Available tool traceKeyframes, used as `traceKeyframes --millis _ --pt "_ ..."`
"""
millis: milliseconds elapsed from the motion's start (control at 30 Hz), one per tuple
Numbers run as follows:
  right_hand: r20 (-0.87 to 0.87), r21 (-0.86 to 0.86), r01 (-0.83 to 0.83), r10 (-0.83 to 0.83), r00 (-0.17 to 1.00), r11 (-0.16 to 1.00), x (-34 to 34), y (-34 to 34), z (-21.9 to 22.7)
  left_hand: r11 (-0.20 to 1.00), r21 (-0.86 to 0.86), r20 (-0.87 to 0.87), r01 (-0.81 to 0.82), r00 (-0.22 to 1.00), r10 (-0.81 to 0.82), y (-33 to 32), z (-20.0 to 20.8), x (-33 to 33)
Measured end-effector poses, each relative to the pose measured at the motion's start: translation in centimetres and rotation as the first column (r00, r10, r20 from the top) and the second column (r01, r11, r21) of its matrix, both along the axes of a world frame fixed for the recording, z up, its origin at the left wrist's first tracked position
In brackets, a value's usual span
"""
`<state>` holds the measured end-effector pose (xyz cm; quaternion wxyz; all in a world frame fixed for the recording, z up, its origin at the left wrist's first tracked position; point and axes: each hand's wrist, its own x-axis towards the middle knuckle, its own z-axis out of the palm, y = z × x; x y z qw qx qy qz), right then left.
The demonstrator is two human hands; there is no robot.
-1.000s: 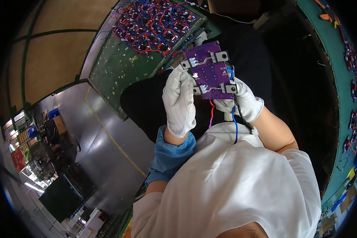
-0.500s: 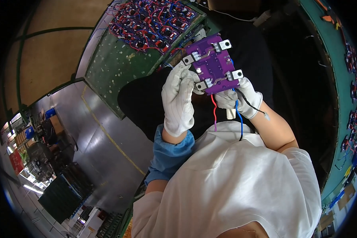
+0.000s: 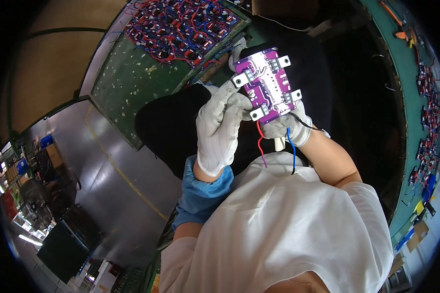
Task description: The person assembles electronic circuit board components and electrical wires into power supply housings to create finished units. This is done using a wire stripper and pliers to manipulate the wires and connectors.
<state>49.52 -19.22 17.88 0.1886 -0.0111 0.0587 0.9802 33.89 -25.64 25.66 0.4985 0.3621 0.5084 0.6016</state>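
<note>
A purple circuit board (image 3: 268,87) with metal tabs at its sides is held up over my lap, its face glaring white with reflected light. My left hand (image 3: 222,113), in a white glove, grips the board's left edge between thumb and fingers. Beneath the lower right corner, my gloved right hand (image 3: 288,129) holds it, with most of those fingers hidden behind the board. Red wire (image 3: 260,141) and blue wire (image 3: 292,146) hang from the bottom edge, and a black wire (image 3: 305,124) runs across the right hand.
At the upper left, many wired circuit boards (image 3: 181,31) are heaped on a green speckled table (image 3: 137,80). More boards (image 3: 428,112) lie along a green bench (image 3: 398,63) at the far right. A fan (image 3: 35,202) stands at the lower left.
The board has tilted, so its face now reflects bright light, and it has shifted slightly right and down. Both hands keep hold of it.
</note>
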Motion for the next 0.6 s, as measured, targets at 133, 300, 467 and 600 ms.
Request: traceKeyframes --millis 133,300,467,600 --pt "-0.079 -0.105 -0.023 0.015 0.997 0.994 -1.0 0.1 -0.7 0.998 0.039 0.01 0.044 0.999 -0.045 0.5 0.0 -1.4" --pt "0.243 -0.18 -0.077 0.12 0.962 0.981 -2.6 0.4 -0.9 0.989 0.138 0.034 0.048 0.998 -0.053 0.4 -2.4 -3.7" --pt "0.476 0.112 -0.148 0.078 0.876 0.983 -4.0 0.5 -0.7 0.994 0.093 0.024 0.053 0.998 -0.056 0.2 -2.9 -6.4" --pt "0.458 0.13 -0.139 0.065 0.887 0.982 -5.7 2.1 -2.2 0.98 -0.183 -0.612 -0.081 0.79 -0.049 2.0 -6.6 -15.0"
